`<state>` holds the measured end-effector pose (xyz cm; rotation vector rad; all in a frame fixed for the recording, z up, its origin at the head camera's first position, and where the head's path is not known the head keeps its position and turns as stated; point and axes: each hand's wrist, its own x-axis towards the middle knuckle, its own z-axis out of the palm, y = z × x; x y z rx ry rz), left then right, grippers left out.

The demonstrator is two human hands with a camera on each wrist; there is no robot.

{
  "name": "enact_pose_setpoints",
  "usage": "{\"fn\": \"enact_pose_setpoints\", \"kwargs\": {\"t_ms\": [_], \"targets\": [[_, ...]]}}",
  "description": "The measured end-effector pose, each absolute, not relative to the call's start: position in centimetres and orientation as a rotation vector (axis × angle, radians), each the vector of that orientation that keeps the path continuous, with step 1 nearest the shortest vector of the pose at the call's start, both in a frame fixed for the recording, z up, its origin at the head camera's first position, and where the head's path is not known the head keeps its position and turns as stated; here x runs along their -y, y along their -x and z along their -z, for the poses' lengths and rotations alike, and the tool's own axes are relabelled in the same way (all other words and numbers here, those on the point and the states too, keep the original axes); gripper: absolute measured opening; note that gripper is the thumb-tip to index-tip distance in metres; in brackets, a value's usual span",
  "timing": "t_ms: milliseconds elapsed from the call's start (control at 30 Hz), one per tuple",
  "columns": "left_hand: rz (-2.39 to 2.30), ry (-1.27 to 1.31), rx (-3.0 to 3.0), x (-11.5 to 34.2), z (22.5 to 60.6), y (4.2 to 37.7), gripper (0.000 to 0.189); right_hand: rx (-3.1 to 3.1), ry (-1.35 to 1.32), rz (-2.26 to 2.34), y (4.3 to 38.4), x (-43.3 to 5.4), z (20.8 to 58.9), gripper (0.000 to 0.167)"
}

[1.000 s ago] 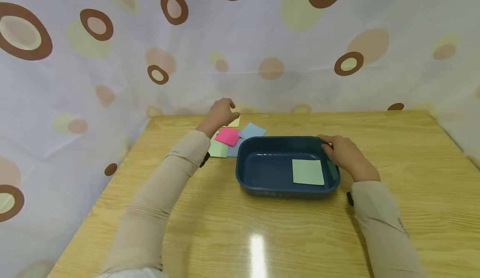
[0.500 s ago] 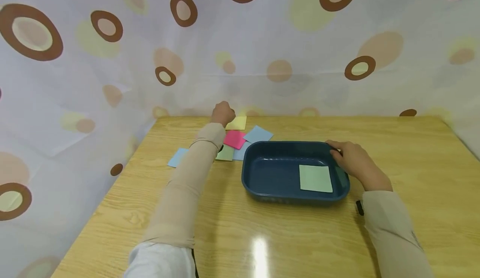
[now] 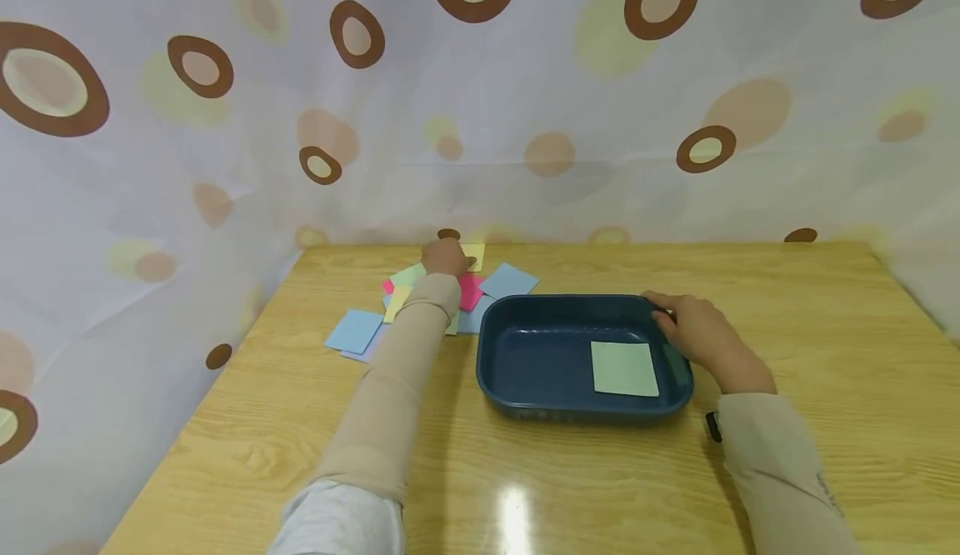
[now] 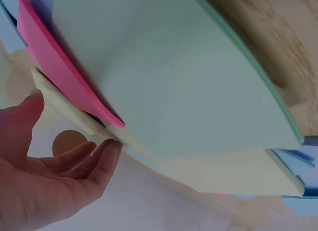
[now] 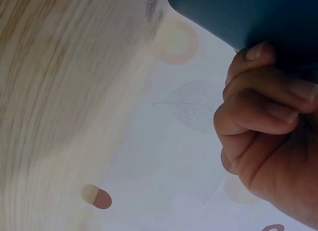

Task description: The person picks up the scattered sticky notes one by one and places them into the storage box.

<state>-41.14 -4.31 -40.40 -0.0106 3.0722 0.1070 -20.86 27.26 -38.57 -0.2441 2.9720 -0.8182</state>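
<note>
Over the pile of sticky notes at the back left, my left hand [image 3: 446, 258] reaches toward a pale yellow sticky-note pad [image 3: 473, 257]. In the left wrist view the thumb and fingers [image 4: 102, 169] stand apart at that yellow pad [image 4: 59, 102]; the thumb tip is at its corner, and contact is unclear. A pink pad [image 4: 69, 67] and a large-looking light green pad [image 4: 164, 77] lie close by. My right hand [image 3: 701, 334] grips the right rim of a dark blue plastic basin [image 3: 585, 415], fingers curled outside it. One light green sticky note [image 3: 624, 368] lies inside the basin.
Blue sticky notes [image 3: 355, 332] lie left of my left forearm, and another blue note [image 3: 508, 280] lies behind the basin's left corner. The wooden table [image 3: 600, 488] ends at a patterned cloth backdrop [image 3: 585, 105] behind and to the left.
My left hand, first raised over the notes, has come down low beside the yellow pad. The right hand still holds the basin. The head view has shifted slightly.
</note>
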Motion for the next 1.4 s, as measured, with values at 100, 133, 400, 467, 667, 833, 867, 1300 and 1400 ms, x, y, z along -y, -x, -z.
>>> {"fn": "enact_pose_setpoints", "kwargs": {"t_ms": [100, 133, 400, 467, 667, 833, 867, 1300, 1400], "targets": [[-0.114, 0.078, -3.092, 4.1, 40.5, 40.0, 0.053, -2.979, 0.253, 0.817, 20.8, -27.1, 38.7, 0.044], [-0.150, 0.112, -3.081, 4.1, 40.6, 40.1, 0.054, -2.984, 0.257, 0.812, 20.8, -27.1, 38.7, 0.044], [-0.189, 0.198, -3.080, 4.4, 41.5, 41.3, 0.055, -3.002, 0.278, 0.799, 20.8, -26.9, 38.7, 0.044], [-0.304, 0.235, -3.083, 4.5, 41.4, 41.2, 0.057, -3.001, 0.275, 0.801, 20.7, -26.8, 38.7, 0.044], [-0.660, 0.165, -3.070, 5.0, 41.7, 42.3, 0.047, -3.001, 0.267, 0.796, 20.6, -26.9, 38.6, 0.044], [-0.876, -0.065, -3.195, 7.3, 48.3, 48.9, 0.028, -3.002, 0.285, 0.804, 20.6, -27.0, 38.8, 0.044], [-0.929, -0.111, -3.207, 7.8, 49.4, 50.1, 0.027, -3.003, 0.289, 0.806, 20.6, -27.0, 38.9, 0.044], [-1.389, -0.124, -2.891, 5.7, 34.6, 35.8, 0.024, -3.006, 0.278, 0.805, 20.8, -27.4, 38.7, 0.044], [-1.455, -0.166, -2.805, 5.7, 34.6, 36.4, 0.023, -3.005, 0.286, 0.810, 20.9, -27.4, 38.7, 0.044]]}}
